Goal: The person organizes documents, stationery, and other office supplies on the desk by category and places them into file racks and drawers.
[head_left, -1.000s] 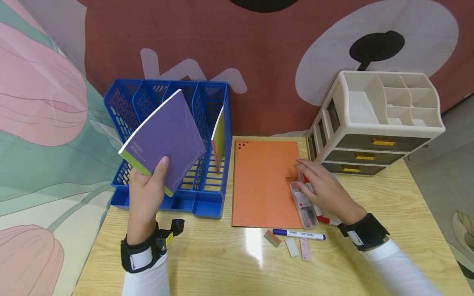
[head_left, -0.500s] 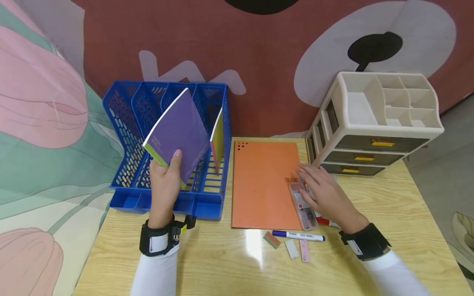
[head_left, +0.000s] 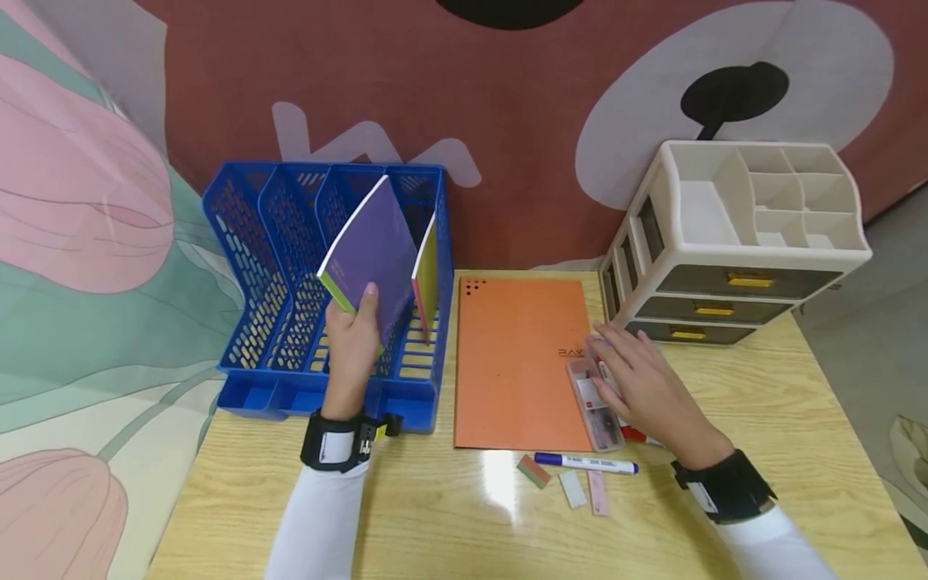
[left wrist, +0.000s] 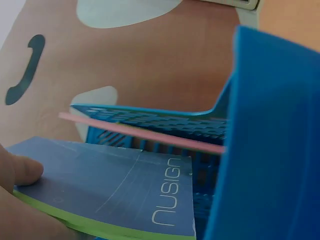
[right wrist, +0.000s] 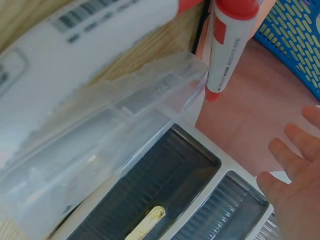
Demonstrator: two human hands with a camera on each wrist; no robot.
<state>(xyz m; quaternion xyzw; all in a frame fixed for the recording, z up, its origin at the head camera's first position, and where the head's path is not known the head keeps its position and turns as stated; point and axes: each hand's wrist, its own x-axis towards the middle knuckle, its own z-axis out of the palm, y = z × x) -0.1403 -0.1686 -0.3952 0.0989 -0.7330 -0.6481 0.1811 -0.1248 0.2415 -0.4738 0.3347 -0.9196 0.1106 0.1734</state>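
Observation:
My left hand grips a purple notebook by its lower left edge, thumb on the cover. It is tilted over the right half of the blue file rack, left of a yellow notebook with a pink edge. Which slot it is over, I cannot tell. The left wrist view shows the purple notebook beside the pink edge. My right hand, fingers loosely extended and holding nothing, is over a clear case and red-capped markers, partly hiding them.
An orange folder lies mid-table under part of the case. A blue marker and several small erasers lie in front. A white drawer unit stands at the back right, by a clear plastic container.
My left hand has carried the purple notebook rightward over the rack, and its cover has turned more edge-on. My right hand has shifted only slightly.

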